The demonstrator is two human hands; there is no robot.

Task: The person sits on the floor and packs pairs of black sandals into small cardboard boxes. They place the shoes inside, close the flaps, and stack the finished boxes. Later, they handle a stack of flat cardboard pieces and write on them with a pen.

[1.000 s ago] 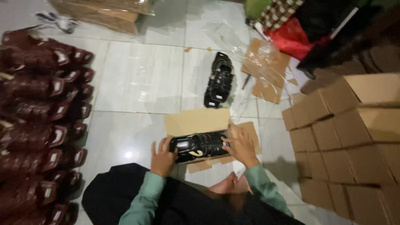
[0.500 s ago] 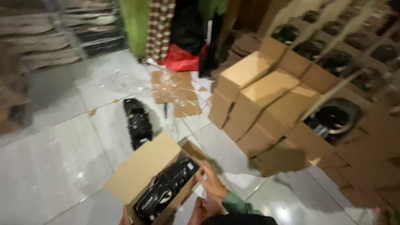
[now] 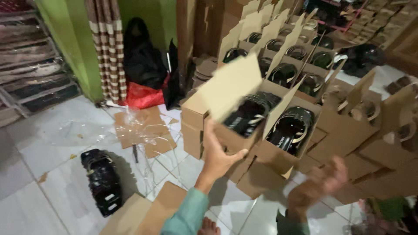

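- My left hand (image 3: 217, 159) is raised in front of me with its fingers curled under the bottom edge of an open cardboard box (image 3: 237, 117), the thumb pressing against the near wall; it is closed on the box and carries it.
- That box sits in the air just above and in front of the stacked rows of open boxes (image 3: 305, 78) at my right, its lid flap (image 3: 228, 87) standing up and tilted toward me.
- Inside it I see a pair of dark glossy sandals (image 3: 250, 114) lying flat, filling most of the box.
- My right hand (image 3: 320, 187) hangs lower, fingers spread and holding nothing; it is blurred, so I cannot say whether it brushes the neighbouring box (image 3: 283, 148) or is just short of it.
- I judge the load light: thin cardboard with one pair inside, easily borne by one hand.
- The walls look soft enough to buckle if squeezed, so the base and lower corners are the firmest places to hold.
- The loose flap offers no grip; it would bend or tear.
- The sandals look smooth and could slide toward the low end if the box tips further.
- On the tiled floor (image 3: 52, 143) at my left lies a bundle of dark sandals (image 3: 102, 180), well apart from both hands, with flat cardboard sheets (image 3: 139, 128) beyond it.
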